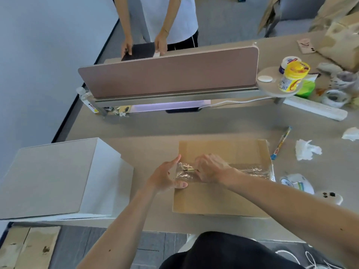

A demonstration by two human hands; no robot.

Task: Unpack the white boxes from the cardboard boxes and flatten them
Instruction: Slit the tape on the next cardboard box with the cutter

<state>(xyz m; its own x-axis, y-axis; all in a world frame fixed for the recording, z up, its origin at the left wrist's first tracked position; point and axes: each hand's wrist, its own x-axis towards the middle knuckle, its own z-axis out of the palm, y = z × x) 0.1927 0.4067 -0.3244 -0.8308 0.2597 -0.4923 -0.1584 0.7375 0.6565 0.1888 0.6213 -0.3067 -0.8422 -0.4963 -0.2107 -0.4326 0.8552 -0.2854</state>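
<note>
- Hands: right hand point(211, 167) is curled, knuckles up, over the middle seam of the cardboard box point(223, 197). It pinches a small tool point(189, 169) with a pale body and a dark tip, which pokes out leftward onto the tape. I cannot tell what kind of tool it is.
- Left hand point(165, 177) is spread open at the box's left edge, fingers nearly straight along the side and thumb flat on the top panel. It grips nothing and is likely bracing the box so it doesn't slide under the tool.
- Clear tape point(250, 170) runs across the seam and is wrinkled and lifted near the tool. Judgement: the seal is being cut or picked open, and the box is not yet opened.
- The box lies flat-topped and closed, near the table's front edge, so any white boxes inside are hidden.
- One large white box point(48, 177) stands well to the left, on the table corner.
- Table point(155, 125): grey-beige, with crumpled tissues point(307, 150) and a wrapped stick point(281, 142) to the right of the box.
- Farther back are a pink desk divider point(169, 72), a small shelf with wipe canisters point(293, 76), a power strip point(314, 108) and a tape roll point(334, 98).
- Room: a second person's hands point(143, 45) hold something dark beyond the divider. Flattened cardboard point(29, 247) lies on the floor, lower left.
</note>
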